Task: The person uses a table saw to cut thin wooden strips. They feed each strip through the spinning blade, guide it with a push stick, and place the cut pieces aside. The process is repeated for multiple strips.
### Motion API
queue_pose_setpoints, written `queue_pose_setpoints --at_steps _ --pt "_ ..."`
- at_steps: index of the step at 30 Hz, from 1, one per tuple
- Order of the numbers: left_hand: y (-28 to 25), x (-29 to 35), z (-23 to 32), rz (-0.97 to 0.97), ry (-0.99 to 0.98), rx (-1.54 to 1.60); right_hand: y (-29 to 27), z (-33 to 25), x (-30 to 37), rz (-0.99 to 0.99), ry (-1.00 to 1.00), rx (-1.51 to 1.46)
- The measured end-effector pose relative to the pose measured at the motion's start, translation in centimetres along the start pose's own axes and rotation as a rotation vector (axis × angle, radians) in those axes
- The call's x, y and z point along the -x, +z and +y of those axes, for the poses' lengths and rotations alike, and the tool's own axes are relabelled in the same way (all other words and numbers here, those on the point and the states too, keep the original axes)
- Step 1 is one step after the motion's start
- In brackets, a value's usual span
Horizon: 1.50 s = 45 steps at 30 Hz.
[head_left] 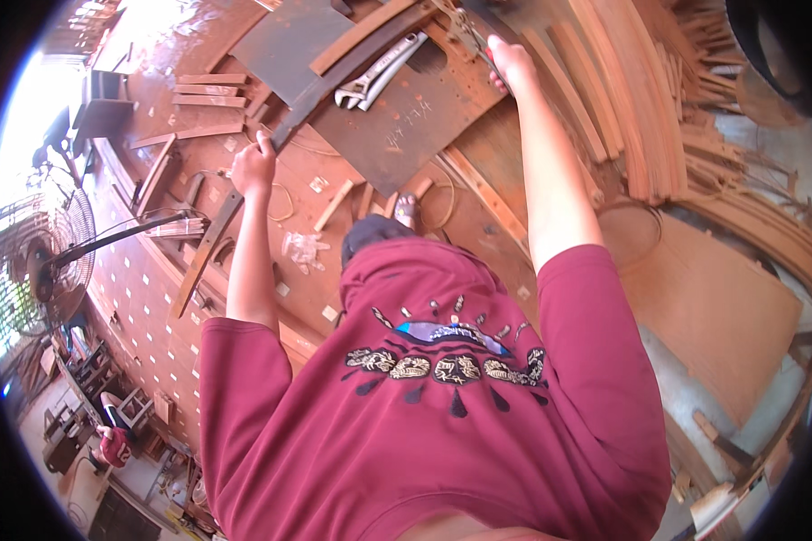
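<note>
My left hand point(254, 167) is closed around a long, dark, curved wooden strip point(209, 252). One end of the strip sticks out toward the lower left; the other runs up across a flat metal plate point(406, 135). At the upper right, my right hand point(512, 65) is closed on a thin dark metal handle beside metal fittings point(465, 32) on the plate's far side. An adjustable wrench point(359, 94) lies on the plate near the strip. Another curved wooden piece point(363, 36) rests just beyond the strip.
Stacks of curved wooden strips point(636, 108) lie on the right, near a brown board point(713, 307). A standing fan point(41, 261) is at the left. Short wood pieces point(209, 90) and a crumpled clear glove point(304, 251) lie on the floor. Another person point(113, 446) is at the lower left.
</note>
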<state>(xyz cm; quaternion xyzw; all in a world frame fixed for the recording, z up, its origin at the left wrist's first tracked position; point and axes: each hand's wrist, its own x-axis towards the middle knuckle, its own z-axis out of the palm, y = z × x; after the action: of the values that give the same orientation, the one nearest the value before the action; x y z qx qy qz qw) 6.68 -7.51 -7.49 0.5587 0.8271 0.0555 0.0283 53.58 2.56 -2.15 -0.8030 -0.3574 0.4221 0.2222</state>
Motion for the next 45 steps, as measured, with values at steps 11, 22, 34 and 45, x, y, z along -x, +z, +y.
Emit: queue_pose_setpoints --at_steps 11,22,34,45 --pt "-1.9 -10.2 -3.2 0.011 -0.011 0.044 4.4 -9.8 -2.1 0.001 -0.007 0.020" --pt "-5.0 -15.9 -3.4 -0.045 0.025 0.029 5.9 -14.7 -4.3 -0.028 0.099 0.049" --pt "-1.4 -13.4 -5.1 0.060 0.042 0.044 7.6 -11.8 -4.0 -0.019 0.035 0.032" --pt "-1.4 -14.7 -3.8 0.104 0.031 0.008 7.0 -12.1 -5.1 -0.071 -0.111 -0.002"
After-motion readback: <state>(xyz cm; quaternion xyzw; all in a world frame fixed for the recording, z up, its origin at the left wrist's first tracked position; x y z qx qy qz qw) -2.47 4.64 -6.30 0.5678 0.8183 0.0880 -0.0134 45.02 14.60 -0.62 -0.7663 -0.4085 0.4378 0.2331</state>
